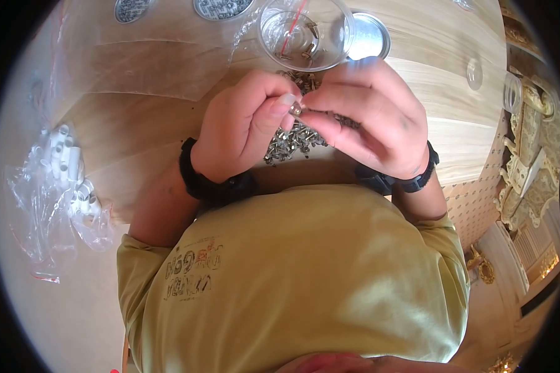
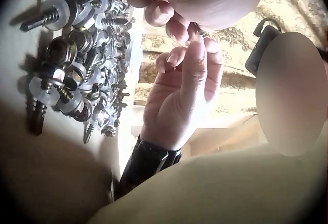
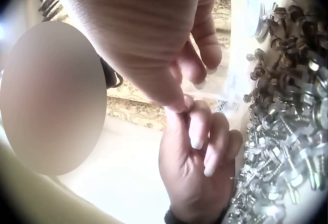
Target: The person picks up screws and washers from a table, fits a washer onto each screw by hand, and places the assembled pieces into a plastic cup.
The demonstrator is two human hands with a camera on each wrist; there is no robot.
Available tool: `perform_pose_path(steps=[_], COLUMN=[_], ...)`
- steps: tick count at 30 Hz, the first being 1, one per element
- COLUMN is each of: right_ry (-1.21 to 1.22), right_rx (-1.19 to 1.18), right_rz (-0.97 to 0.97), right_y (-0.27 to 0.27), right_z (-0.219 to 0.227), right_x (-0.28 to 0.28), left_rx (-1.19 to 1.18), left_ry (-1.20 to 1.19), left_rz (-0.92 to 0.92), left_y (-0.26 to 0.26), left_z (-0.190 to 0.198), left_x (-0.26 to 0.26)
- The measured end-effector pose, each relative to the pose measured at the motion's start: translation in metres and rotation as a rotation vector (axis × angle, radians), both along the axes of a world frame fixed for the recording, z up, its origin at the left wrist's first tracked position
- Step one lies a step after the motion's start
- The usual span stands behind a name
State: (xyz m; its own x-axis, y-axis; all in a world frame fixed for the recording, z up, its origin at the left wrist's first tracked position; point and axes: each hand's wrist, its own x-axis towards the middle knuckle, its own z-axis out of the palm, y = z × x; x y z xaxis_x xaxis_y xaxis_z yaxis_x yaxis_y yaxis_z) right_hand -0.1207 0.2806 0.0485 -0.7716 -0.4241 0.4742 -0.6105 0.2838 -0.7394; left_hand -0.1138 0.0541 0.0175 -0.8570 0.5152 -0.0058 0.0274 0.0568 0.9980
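Observation:
My left hand [image 1: 246, 121] pinches a small hex-head screw [image 1: 296, 109] between thumb and fingers, over a heap of screws. From the other side my right hand [image 1: 376, 112] meets it, thumb and forefinger pinching at the same screw; the fingertips hide most of it. In the left wrist view the right hand [image 2: 179, 95] faces the camera, its thumb tip against the screw. Beneath both hands lies the heap of hex-head screws [image 1: 295, 138], many with white washers, seen closely as screws [image 2: 82, 54] in the left wrist view.
A clear plastic cup [image 1: 267, 46] holding a few screws stands behind the hands, beside a round tin [image 1: 370, 37]. Two round labelled lids [image 1: 223, 7] lie at the back. White tubes [image 1: 73, 165] in a plastic bag [image 1: 43, 217] are at left. A clear bag [image 1: 149, 71] lies back left.

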Motion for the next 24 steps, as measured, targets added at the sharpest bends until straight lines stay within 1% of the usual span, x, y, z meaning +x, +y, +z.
perform_pose_path(steps=[3,7,9,10,12,13,15,19,21,22,24], right_ry=[0.022,0.044,0.113,0.112,0.124,0.123,0.159,0.156,0.166,0.166,0.202], right_rx=[0.011,0.034,0.052,0.052,0.05,0.05,0.08,0.074,0.082,0.081,0.047], right_rz=[0.025,0.006,0.012,0.013,-0.059,-0.059,-0.077,-0.036,-0.048,-0.048,-0.08], right_y=[-0.001,-0.002,-0.001,-0.001,-0.003,-0.002,-0.001,0.0,-0.001,-0.001,-0.002], right_z=[-0.001,-0.001,-0.003,-0.003,-0.001,-0.001,-0.002,-0.005,-0.006,-0.009,-0.013], right_x=[0.001,0.002,0.001,0.001,0.001,0.001,0.001,-0.002,-0.002,-0.002,-0.002], left_rx=[0.004,0.044,0.226,0.226,0.285,0.285,0.118,0.061,0.065,0.065,0.151], left_ry=[0.001,-0.008,0.044,0.043,0.015,0.015,0.103,0.137,-0.03,-0.03,-0.1], left_rz=[-0.05,-0.03,0.167,0.168,0.159,0.159,0.051,-0.016,-0.02,-0.019,-0.02], left_y=[0.001,0.005,0.013,0.013,0.013,0.011,0.003,0.001,0.0,0.001,0.002], left_z=[0.001,-0.003,-0.013,-0.013,-0.012,-0.012,-0.012,-0.006,0.0,-0.001,-0.003], left_x=[0.002,0.004,0.01,0.01,0.009,0.008,0.004,0.0,0.002,0.002,0.002])
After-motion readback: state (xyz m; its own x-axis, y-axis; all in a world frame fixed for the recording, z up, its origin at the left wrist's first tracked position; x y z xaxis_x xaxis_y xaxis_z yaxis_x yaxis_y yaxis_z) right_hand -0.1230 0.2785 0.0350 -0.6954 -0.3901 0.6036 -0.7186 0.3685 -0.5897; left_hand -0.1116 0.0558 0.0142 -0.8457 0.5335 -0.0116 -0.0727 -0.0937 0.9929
